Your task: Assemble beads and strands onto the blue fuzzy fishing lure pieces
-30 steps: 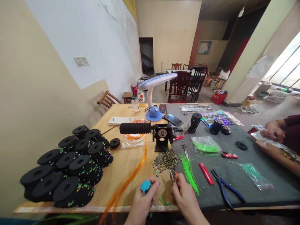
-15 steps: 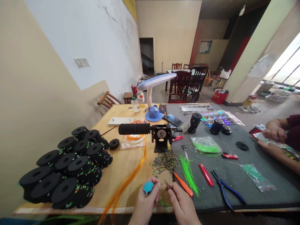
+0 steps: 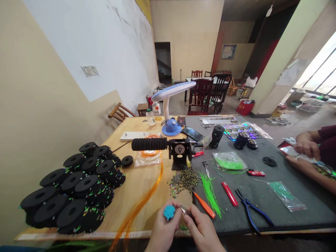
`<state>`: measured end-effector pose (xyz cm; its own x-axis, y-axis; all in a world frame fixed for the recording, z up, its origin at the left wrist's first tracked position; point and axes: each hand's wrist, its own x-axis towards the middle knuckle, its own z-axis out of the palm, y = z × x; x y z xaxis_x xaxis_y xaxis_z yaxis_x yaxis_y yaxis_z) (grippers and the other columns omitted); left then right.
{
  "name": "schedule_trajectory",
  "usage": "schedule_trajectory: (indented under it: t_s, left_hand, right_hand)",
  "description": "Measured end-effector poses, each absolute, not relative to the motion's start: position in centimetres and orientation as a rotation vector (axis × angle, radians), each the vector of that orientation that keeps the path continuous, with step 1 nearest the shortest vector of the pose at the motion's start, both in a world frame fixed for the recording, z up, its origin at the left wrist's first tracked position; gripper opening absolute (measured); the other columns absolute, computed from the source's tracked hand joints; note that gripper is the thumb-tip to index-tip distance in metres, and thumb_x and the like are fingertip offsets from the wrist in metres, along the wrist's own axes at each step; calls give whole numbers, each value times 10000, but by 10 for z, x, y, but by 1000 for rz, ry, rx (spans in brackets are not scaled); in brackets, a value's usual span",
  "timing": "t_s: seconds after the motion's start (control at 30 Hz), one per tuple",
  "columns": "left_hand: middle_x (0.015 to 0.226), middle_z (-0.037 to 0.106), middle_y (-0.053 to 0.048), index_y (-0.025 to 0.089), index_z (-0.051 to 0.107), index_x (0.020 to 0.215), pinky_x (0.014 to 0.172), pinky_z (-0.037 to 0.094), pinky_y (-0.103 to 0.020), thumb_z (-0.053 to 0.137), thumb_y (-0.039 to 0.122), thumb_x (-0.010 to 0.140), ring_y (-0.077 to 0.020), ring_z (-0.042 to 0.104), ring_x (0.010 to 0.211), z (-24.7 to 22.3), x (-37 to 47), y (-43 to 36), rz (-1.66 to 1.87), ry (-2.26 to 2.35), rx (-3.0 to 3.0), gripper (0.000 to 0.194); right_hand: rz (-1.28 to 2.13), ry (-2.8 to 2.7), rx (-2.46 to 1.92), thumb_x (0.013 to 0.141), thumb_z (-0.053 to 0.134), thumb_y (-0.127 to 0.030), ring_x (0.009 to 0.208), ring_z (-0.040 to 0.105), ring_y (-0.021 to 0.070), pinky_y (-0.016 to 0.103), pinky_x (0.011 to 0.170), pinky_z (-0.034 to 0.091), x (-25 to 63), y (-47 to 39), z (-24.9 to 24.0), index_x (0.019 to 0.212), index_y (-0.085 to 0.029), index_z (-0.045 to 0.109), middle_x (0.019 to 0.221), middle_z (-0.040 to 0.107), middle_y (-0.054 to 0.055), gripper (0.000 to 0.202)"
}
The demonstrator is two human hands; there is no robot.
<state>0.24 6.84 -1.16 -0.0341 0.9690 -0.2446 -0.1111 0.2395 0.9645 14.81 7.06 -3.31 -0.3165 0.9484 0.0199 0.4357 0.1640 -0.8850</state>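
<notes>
My left hand (image 3: 164, 229), at the table's front edge, has its fingers closed round a round turquoise bundle (image 3: 168, 212). A slim metal tool (image 3: 186, 210) is pinched in my right hand (image 3: 201, 227), its tip touching near the left fingertips. Beyond the hands lie a heap of dark patterned beads (image 3: 188, 179) and small coloured beads (image 3: 174, 185). Behind them stands a black winding device (image 3: 180, 154) with a ridged black roll (image 3: 149, 144). Orange strands (image 3: 147, 196) trail to the left of my hands.
Black foam spools (image 3: 70, 187) crowd the left side. To the right are an orange-handled tool (image 3: 204, 205), green strands (image 3: 210, 196), a red lighter (image 3: 229, 194) and blue pliers (image 3: 252, 210). A blue lamp (image 3: 171, 126) stands behind. Another person's hands (image 3: 306, 150) hold a packet at far right.
My hands have come together, and the metal tool now reaches the left fingertips. The turquoise bundle has shifted slightly right. The view has moved a little.
</notes>
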Motion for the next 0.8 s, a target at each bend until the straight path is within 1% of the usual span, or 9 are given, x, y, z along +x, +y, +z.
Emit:
schedule_trajectory:
  t_s: [0.1, 0.2, 0.27, 0.33, 0.43, 0.53, 0.63, 0.7, 0.8]
  left_hand:
    - [511, 428, 76, 163, 565, 735, 455, 306, -174, 699, 510, 725, -76, 373, 474, -13, 2, 68, 1100, 1276, 939, 372]
    - [524, 493, 63, 160, 573, 787, 426, 295, -171, 693, 541, 719, -68, 367, 442, -17, 0, 69, 1073, 1266, 927, 406]
    - [531, 528, 53, 161, 562, 776, 404, 280, -170, 687, 555, 718, -59, 350, 416, -19, -1, 70, 1065, 1259, 924, 417]
    - [524, 539, 48, 161, 557, 743, 391, 274, -167, 696, 554, 707, -57, 349, 406, -20, -3, 70, 1080, 1267, 934, 418]
    - [527, 557, 39, 154, 582, 734, 387, 300, -165, 706, 549, 694, -60, 369, 405, -20, -5, 72, 1096, 1282, 955, 416]
    - [543, 591, 21, 147, 620, 726, 382, 335, -170, 718, 554, 672, -61, 385, 394, -21, -4, 73, 1147, 1328, 965, 422]
    - [539, 598, 9, 151, 655, 677, 357, 346, -173, 734, 572, 636, -74, 406, 394, -23, -3, 75, 1260, 1410, 977, 431]
    - [523, 591, 6, 159, 660, 633, 368, 383, -181, 734, 607, 607, -99, 457, 419, -25, -2, 78, 1309, 1442, 1009, 455]
    - [488, 571, 5, 169, 654, 580, 411, 441, -191, 713, 673, 574, -127, 513, 454, -25, -2, 82, 1340, 1465, 1061, 508]
  right_hand:
    - [1186, -1770, -1277, 926, 398, -509, 644, 492, 118, 195, 620, 391, 149, 71, -36, 791, -179, 568, 689, 556, -18, 395]
    - [1323, -1619, -1217, 907, 411, -551, 653, 469, 117, 203, 622, 398, 149, 71, -36, 776, -174, 553, 692, 525, -22, 424]
    - [1378, -1550, -1194, 897, 405, -581, 637, 462, 115, 204, 605, 396, 149, 72, -35, 765, -177, 540, 683, 514, -26, 445]
    - [1342, -1559, -1231, 899, 381, -590, 614, 468, 116, 204, 581, 391, 151, 72, -36, 743, -183, 523, 665, 514, -26, 458]
    - [1081, -1726, -1428, 925, 365, -529, 627, 545, 140, 214, 581, 393, 158, 72, -42, 789, -195, 537, 682, 580, -6, 399]
    - [676, -1977, -1557, 932, 420, -406, 653, 623, 166, 227, 583, 390, 163, 73, -55, 862, -215, 560, 717, 657, 10, 246]
    - [303, -2182, -1479, 863, 529, -250, 682, 660, 174, 229, 576, 392, 161, 77, -75, 891, -235, 569, 768, 692, 3, 52]
    - [123, -2230, -1470, 780, 608, -182, 693, 665, 178, 231, 569, 391, 156, 81, -88, 907, -244, 576, 787, 697, -5, 146]
    - [-33, -2208, -1536, 691, 686, -145, 692, 653, 179, 235, 584, 398, 148, 86, -103, 869, -246, 578, 766, 690, -17, 231]
